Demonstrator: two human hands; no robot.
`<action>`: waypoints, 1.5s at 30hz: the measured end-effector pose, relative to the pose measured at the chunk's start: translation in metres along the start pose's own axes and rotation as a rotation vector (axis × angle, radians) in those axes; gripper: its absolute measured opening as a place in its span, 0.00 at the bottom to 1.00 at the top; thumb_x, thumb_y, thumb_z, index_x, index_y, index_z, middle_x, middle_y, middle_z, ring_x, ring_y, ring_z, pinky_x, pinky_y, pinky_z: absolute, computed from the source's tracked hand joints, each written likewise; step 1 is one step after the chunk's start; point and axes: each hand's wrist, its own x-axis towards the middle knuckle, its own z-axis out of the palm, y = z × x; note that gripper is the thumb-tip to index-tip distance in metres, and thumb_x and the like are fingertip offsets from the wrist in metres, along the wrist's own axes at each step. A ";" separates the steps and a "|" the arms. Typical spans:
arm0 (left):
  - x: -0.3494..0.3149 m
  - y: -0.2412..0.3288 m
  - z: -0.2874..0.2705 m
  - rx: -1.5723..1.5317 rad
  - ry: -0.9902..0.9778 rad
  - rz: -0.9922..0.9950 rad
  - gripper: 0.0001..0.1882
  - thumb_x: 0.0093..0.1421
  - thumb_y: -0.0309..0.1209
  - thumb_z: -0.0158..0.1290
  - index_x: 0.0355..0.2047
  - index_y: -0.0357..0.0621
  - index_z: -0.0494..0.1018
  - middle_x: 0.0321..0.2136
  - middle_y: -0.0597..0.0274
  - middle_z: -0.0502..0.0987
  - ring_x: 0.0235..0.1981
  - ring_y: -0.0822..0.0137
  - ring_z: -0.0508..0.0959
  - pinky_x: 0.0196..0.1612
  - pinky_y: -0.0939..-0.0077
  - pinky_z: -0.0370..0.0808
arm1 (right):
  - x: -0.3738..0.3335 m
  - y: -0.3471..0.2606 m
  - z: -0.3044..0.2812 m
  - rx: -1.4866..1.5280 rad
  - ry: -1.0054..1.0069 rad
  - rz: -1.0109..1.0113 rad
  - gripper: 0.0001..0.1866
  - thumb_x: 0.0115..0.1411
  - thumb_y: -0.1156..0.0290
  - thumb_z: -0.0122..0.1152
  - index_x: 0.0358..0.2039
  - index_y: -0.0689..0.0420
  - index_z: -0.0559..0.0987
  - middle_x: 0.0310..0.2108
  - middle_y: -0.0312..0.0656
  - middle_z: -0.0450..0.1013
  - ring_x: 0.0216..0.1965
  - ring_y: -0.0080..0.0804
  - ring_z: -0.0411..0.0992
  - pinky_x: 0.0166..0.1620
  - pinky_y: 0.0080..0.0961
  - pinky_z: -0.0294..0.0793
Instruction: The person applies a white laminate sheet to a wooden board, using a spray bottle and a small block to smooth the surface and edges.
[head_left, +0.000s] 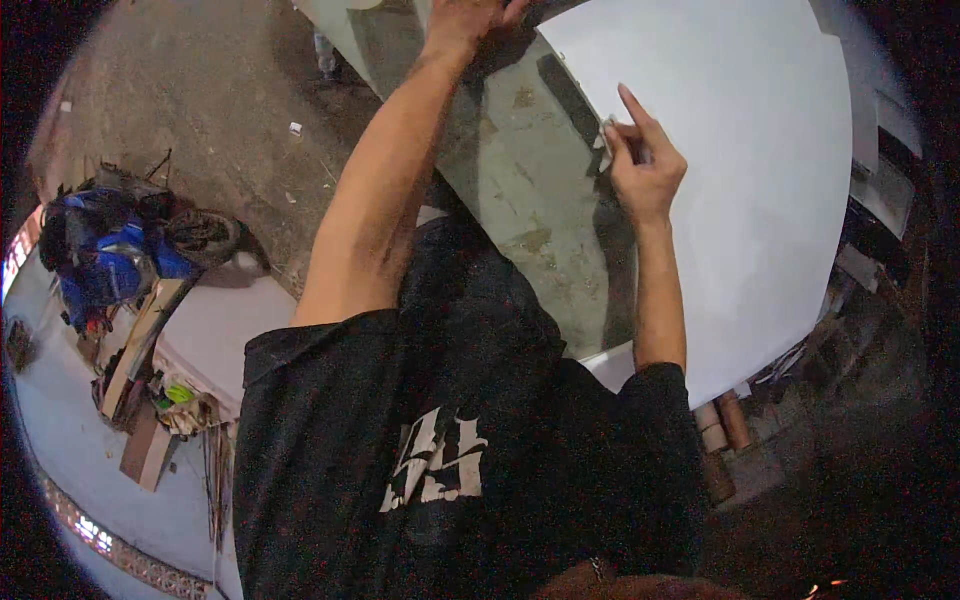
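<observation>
My right hand (643, 165) is over the left edge of a large white sheet (750, 190). Its index finger points up and away while the thumb and other fingers pinch a small pale piece (605, 142) at that edge; its exact kind is too small to make out. Beneath lies a worn grey-green tabletop (535, 190), marked with brown patches. Reaching far forward, my left hand (468, 18) is over the tabletop near the sheet's far left corner. The picture's top edge cuts off most of its fingers, so its grip is hidden.
On the left, a blue and black bundle (115, 255) lies by wooden strips (140, 345) and a pale panel (225, 325). Small scraps (295, 129) dot the brown floor (210, 90). Brown rolls or tubes (733, 418) stick out below the sheet at right.
</observation>
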 end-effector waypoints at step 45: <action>-0.003 -0.002 0.006 0.060 0.100 0.044 0.21 0.66 0.46 0.47 0.44 0.41 0.73 0.26 0.43 0.78 0.27 0.45 0.79 0.32 0.53 0.76 | -0.028 -0.001 -0.033 0.001 -0.044 0.094 0.31 0.55 0.82 0.63 0.59 0.48 0.73 0.30 0.37 0.78 0.32 0.22 0.77 0.36 0.23 0.79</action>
